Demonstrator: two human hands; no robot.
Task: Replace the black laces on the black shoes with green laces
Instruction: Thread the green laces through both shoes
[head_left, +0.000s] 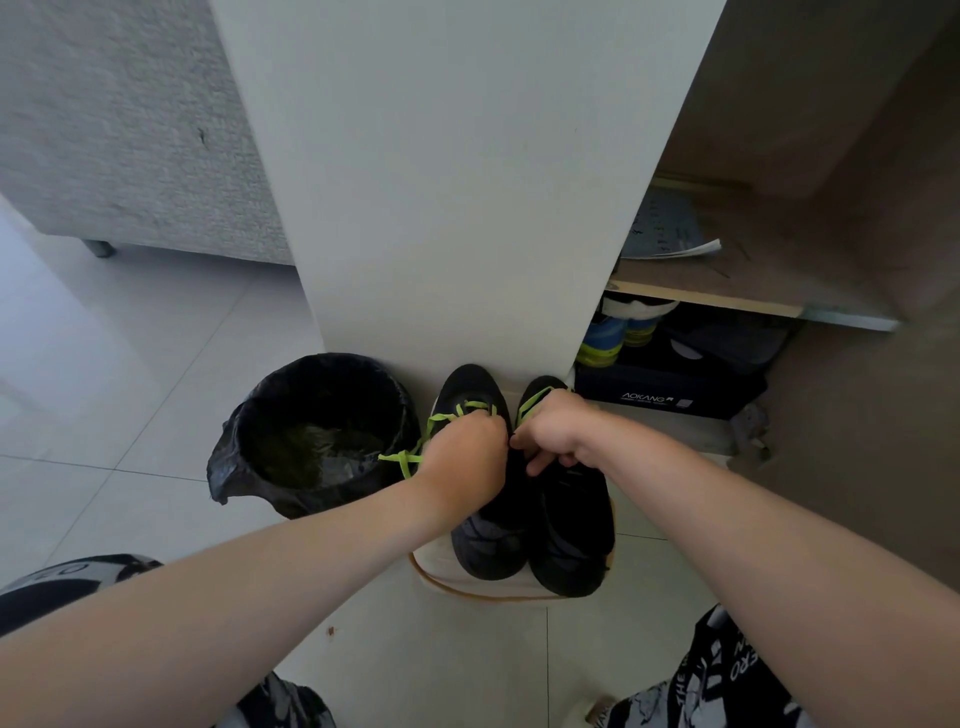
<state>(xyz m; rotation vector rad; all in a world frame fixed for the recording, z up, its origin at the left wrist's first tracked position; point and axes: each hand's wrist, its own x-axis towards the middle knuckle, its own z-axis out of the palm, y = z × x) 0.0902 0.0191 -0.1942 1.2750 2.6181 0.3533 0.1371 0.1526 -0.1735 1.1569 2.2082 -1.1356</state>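
Left hand (464, 451) and right hand (555, 430) meet with fingers curled, each gripping green lace (436, 418) over the black shoes (566, 525). The shoes stand side by side on a pale mat (441, 564) against a white pillar (457, 208), with a black-lined bin (311, 431) just to their left.

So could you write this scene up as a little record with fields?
Shoes: two black shoes side by side on a cream pad
Lace: green lace threaded through the one on the left, one end trailing toward the bin
Left hand: curled, grips the green lace
Right hand: curled, holds a green strand beside it
Nearby: bin lined with a black bag left of shoes; dark shoebox to the right
Backdrop: white panel behind the shoes
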